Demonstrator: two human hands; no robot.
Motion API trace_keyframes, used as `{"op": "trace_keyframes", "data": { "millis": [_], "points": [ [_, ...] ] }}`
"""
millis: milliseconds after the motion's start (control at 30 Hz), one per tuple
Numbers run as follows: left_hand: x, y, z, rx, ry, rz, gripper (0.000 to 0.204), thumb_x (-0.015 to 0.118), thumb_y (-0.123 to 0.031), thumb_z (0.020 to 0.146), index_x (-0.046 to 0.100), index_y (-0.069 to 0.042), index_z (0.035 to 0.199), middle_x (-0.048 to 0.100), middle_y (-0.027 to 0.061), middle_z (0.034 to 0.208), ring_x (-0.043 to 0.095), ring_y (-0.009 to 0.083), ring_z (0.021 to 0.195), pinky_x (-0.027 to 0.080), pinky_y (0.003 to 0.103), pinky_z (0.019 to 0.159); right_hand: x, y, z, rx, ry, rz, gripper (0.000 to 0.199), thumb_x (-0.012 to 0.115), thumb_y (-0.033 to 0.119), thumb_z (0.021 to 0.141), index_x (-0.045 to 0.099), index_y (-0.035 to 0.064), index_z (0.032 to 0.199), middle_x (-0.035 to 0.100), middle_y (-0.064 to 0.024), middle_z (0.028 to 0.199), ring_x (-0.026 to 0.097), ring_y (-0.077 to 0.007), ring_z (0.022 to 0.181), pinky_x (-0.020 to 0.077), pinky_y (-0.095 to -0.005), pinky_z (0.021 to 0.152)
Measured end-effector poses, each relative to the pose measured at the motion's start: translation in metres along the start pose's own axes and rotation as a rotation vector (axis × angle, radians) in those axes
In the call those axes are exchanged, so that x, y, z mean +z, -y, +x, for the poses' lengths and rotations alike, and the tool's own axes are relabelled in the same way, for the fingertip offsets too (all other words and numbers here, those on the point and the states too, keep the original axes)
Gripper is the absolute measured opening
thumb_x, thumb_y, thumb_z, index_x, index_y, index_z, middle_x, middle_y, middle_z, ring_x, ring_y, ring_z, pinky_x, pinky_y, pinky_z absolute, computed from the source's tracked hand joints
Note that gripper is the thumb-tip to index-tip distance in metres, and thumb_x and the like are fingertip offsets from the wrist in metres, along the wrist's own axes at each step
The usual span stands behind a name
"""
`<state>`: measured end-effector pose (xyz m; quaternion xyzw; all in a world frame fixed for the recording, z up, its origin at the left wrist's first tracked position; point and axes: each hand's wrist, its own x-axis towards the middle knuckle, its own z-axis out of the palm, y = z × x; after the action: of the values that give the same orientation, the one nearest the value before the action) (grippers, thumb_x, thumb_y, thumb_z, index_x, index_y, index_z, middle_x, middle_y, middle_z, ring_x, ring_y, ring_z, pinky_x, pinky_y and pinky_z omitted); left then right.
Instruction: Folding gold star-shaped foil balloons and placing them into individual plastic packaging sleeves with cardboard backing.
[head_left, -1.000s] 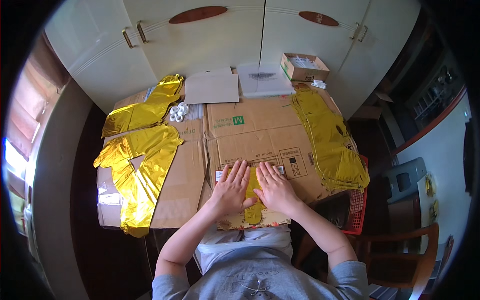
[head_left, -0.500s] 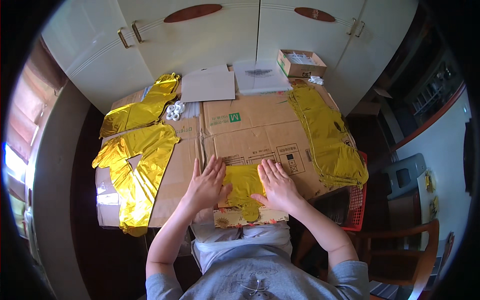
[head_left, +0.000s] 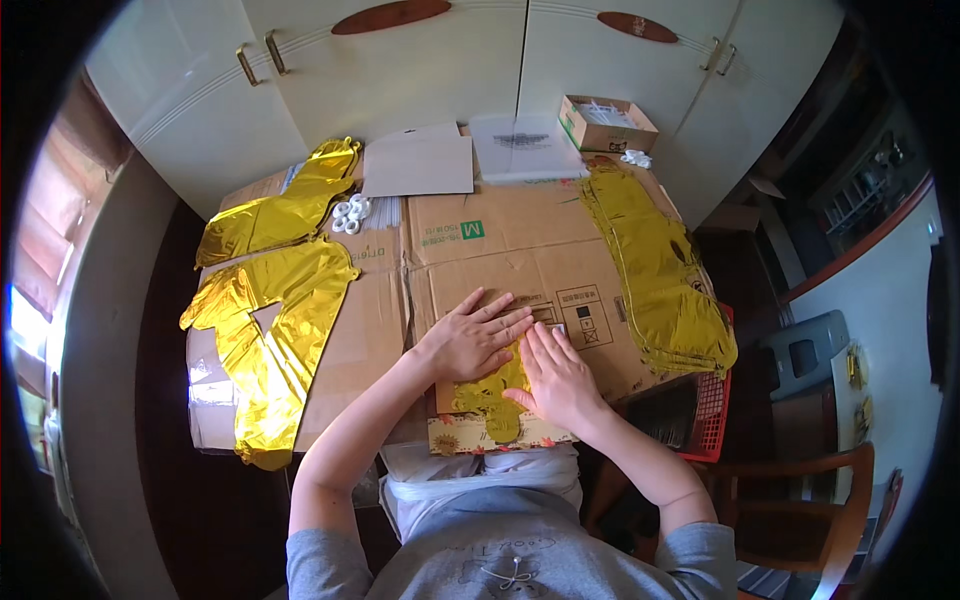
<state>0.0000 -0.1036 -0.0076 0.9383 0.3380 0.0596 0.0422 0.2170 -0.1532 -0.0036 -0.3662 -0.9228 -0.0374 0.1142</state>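
Both hands lay flat, fingers spread and pressed down, gripping nothing: the left hand [head_left: 475, 340] rested palm down with its fingers pointing right across the upper edge of a small folded gold foil balloon [head_left: 492, 392], and the right hand [head_left: 556, 378] lay just beside it, fingers pointing far and left, covering the balloon's right side. The fingertips of the two hands nearly met, whether touching or not could not be told. The balloon sat at the near edge of the work surface, partly on a flattened brown cardboard sheet [head_left: 520, 265] that covered the table, and partly on a narrow patterned card strip [head_left: 460, 436] at the very near edge, directly in front of the person's grey shirt. To the left, a large crinkled gold foil balloon shape [head_left: 268, 345] lay spread over the cardboard, with another long gold foil piece [head_left: 280, 212] farther away behind it. On the right side a stack of flat gold foil balloons [head_left: 655, 270] ran from far to near along the table's edge, its near end lying over a red plastic basket [head_left: 708, 415]. At the far side lay a plain grey card sheet [head_left: 420, 165], a clear plastic sleeve of papers [head_left: 525, 148] and a small open cardboard box [head_left: 605, 122], with a cluster of small white rings [head_left: 350, 213] near the grey sheet. White cupboard doors [head_left: 400, 70] stood beyond the table.
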Motion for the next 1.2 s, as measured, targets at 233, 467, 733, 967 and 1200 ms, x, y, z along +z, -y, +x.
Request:
{"op": "trace_keyframes", "data": {
  "millis": [233,467,733,967,1200],
  "points": [
    [-0.001,0.001,-0.002,-0.005,0.014,0.04,0.055,0.037,-0.037,0.098,0.031,-0.024,0.151,0.03,-0.0017,0.156,0.022,0.0254,0.146,0.01,0.053,0.119,-0.011,0.01,-0.004,-0.091,-0.037,0.198,0.075,0.068,0.056,0.076,0.06,-0.0077,0.115,0.055,-0.0224,0.13,0.049,-0.0333,0.125,0.0374,-0.0412,0.108],
    [0.002,0.003,-0.002,0.01,-0.024,0.06,0.053,0.036,-0.037,0.098,0.033,-0.025,0.15,0.03,-0.0046,0.156,0.023,0.0242,0.146,0.012,0.052,0.119,-0.007,0.013,-0.003,-0.039,-0.027,0.205,0.07,0.071,0.053,0.075,0.061,-0.0053,0.114,0.056,-0.0204,0.13,0.049,-0.0319,0.126,0.0386,-0.0396,0.107],
    [0.006,0.006,-0.002,0.011,0.016,0.042,0.055,0.037,-0.039,0.099,0.028,-0.027,0.152,0.027,-0.0061,0.157,0.018,0.0238,0.147,0.007,0.053,0.119,-0.004,0.018,0.012,0.048,-0.211,0.161,0.043,0.076,0.041,0.072,0.062,0.0062,0.094,0.062,-0.0059,0.103,0.059,-0.021,0.1,0.0462,-0.0367,0.087],
    [0.012,0.009,-0.002,0.039,-0.049,0.079,0.053,0.036,-0.042,0.098,0.033,-0.028,0.15,0.031,-0.0081,0.156,0.024,0.0234,0.145,0.013,0.054,0.118,-0.001,0.013,0.023,-0.154,-0.296,0.019,0.031,0.077,0.032,0.072,0.057,0.0115,0.084,0.055,0.0003,0.08,0.057,-0.0177,0.08,0.0445,-0.035,0.074],
    [0.008,0.007,-0.001,0.01,0.024,0.048,0.054,0.037,-0.043,0.099,0.031,-0.029,0.151,0.027,-0.0078,0.157,0.019,0.0228,0.147,0.007,0.053,0.119,-0.001,0.011,0.025,-0.15,-0.289,0.219,0.027,0.074,0.032,0.074,0.058,0.0128,0.084,0.056,0.0004,0.079,0.057,-0.0172,0.079,0.0436,-0.0351,0.073]
  ]
}}
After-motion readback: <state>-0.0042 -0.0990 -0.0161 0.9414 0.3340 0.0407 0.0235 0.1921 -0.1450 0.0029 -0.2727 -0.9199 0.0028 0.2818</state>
